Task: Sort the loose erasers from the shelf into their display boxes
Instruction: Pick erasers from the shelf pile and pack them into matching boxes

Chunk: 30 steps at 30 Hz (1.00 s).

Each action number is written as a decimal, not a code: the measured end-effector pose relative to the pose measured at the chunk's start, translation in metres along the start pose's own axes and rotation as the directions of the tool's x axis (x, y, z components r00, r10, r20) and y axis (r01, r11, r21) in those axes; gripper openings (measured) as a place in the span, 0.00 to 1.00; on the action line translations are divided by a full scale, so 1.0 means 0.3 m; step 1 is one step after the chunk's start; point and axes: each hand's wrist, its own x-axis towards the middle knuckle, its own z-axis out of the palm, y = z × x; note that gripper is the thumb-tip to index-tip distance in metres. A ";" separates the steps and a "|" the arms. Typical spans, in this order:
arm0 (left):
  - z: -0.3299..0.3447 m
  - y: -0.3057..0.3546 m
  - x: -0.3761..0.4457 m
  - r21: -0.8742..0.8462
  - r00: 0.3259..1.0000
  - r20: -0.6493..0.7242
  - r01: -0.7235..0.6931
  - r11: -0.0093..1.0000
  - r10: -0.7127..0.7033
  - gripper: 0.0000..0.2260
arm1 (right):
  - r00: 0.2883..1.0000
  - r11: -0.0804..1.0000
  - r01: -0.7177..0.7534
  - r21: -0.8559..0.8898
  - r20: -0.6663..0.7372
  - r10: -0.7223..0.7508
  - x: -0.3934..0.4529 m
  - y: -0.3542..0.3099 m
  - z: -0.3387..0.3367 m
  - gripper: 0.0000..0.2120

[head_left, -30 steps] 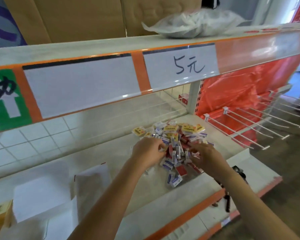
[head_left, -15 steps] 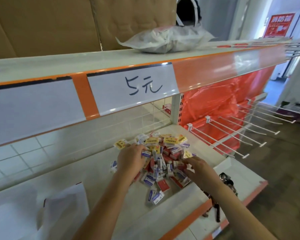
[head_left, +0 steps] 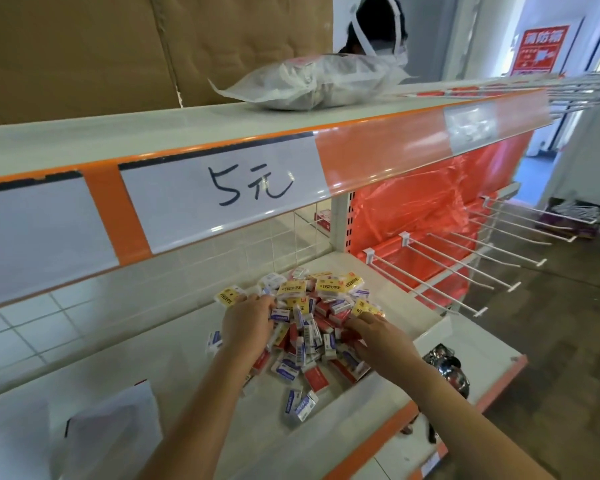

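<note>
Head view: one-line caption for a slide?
Both hands, left and right, dig into the eraser pile on a shelf.

That glossy white-painted metal shelf (head_left: pixel 146 362) is looking smooth, the crinkly clear plastic bag (head_left: pixel 312 83) up top is shining, and the brown cardboard sheets (head_left: pixel 84 50) behind are looking matt.

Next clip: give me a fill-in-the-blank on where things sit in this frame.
1. Both hands, left hand and right hand, rest on the pile of small wrapped erasers on the ____ shelf.
2. The crumpled clear plastic bag lies on the ____ shelf.
3. The handwritten white price label shows the digit ____.

Missing: lower; top; 5
</note>
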 end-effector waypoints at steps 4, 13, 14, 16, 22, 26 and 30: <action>0.004 0.007 0.003 0.070 0.999 0.006 -0.038 0.997 0.037 0.11 | 0.999 0.999 0.033 0.040 -0.001 -0.033 -0.003 0.011 -0.001 0.14; -0.042 -0.020 -0.035 0.069 0.998 -0.026 -0.062 0.996 0.063 0.11 | 0.990 0.963 0.080 0.255 -0.133 -0.047 -0.029 -0.008 -0.024 0.12; -0.053 -0.026 -0.047 0.054 0.997 -0.043 -0.057 0.997 0.060 0.12 | 0.989 0.947 0.091 0.309 -0.143 -0.049 -0.034 -0.018 -0.033 0.11; -0.083 -0.038 -0.076 0.025 0.995 -0.079 -0.053 0.998 0.055 0.13 | 0.985 0.907 0.125 0.402 -0.157 -0.066 -0.043 -0.046 -0.055 0.12; -0.195 -0.092 -0.206 -0.086 0.983 -0.168 -0.085 0.993 0.070 0.15 | 0.988 0.827 0.150 0.542 -0.116 -0.103 -0.068 -0.179 -0.090 0.06; -0.236 -0.147 -0.308 -0.097 0.970 -0.220 -0.126 0.987 0.102 0.12 | 0.991 0.710 0.137 0.691 -0.091 -0.103 -0.089 -0.275 -0.084 0.07; -0.274 -0.197 -0.418 -0.117 0.952 -0.297 -0.110 0.987 0.071 0.09 | 0.989 0.570 0.101 0.815 -0.021 -0.145 -0.117 -0.370 -0.070 0.08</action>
